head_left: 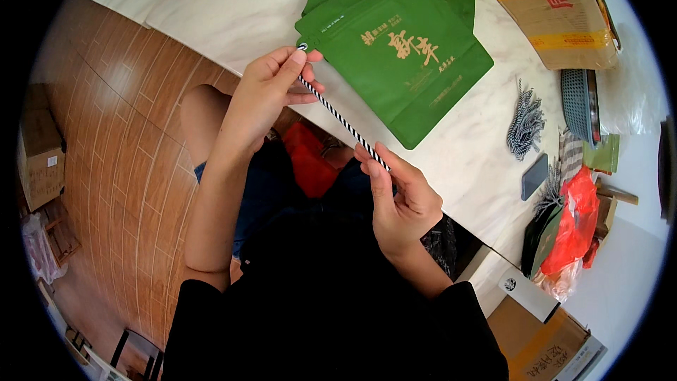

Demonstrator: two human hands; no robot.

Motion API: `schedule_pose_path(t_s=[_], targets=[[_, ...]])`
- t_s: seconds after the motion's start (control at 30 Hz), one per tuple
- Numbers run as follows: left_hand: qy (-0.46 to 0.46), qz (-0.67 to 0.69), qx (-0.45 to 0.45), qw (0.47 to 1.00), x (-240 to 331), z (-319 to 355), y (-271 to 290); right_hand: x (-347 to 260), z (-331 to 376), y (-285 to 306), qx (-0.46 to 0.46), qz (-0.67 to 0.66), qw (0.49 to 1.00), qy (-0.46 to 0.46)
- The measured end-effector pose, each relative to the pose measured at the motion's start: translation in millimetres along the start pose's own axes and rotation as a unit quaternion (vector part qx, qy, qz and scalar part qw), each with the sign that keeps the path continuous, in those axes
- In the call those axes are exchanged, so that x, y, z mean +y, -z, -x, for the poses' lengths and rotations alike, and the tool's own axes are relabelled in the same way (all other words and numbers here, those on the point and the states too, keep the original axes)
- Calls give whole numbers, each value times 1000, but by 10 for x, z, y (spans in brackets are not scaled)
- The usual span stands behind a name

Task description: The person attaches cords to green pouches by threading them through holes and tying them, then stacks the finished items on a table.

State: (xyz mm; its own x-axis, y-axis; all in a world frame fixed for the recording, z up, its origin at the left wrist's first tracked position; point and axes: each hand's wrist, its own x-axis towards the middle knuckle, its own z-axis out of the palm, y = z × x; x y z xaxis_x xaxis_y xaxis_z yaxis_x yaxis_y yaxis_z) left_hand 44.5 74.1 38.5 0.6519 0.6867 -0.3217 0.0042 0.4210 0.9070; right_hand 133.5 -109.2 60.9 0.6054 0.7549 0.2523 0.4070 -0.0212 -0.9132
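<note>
On the left, wood-patterned flooring (120, 162) runs beside the white marble counter (233, 7). The left hand (264, 95) is raised near the counter's edge, its grip closed, thumb and fingertips pinching the upper end of a black-and-white striped cord (343, 123) just beside the corner of a stack of green pouches (402, 49). The cord runs taut, slanting down to the right, into the right hand (398, 201), whose grip is also closed, thumb and forefinger nipping the cord's lower end above the person's lap. Farther right on the counter lie a bundle of matching striped cords (525, 123), a dark phone (534, 176) and a red plastic bag (571, 222). A cardboard box (557, 7) sits at the far right.
</note>
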Motion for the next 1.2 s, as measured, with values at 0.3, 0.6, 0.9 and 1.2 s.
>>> schedule_pose_path(t_s=[0.3,0.6,0.9,1.2], targets=[[39,6,-39,998,122,34,223,21,-20,74,-268,96,901,326],[-110,-376,120,912,90,583,214,-204,-320,18,-318,98,839,430],[-326,-544,91,768,41,1333,385,-388,-1079,-959,-319,5,911,262],[-470,-511,138,706,-131,1506,597,-286,-767,-1124,-369,64,923,95]])
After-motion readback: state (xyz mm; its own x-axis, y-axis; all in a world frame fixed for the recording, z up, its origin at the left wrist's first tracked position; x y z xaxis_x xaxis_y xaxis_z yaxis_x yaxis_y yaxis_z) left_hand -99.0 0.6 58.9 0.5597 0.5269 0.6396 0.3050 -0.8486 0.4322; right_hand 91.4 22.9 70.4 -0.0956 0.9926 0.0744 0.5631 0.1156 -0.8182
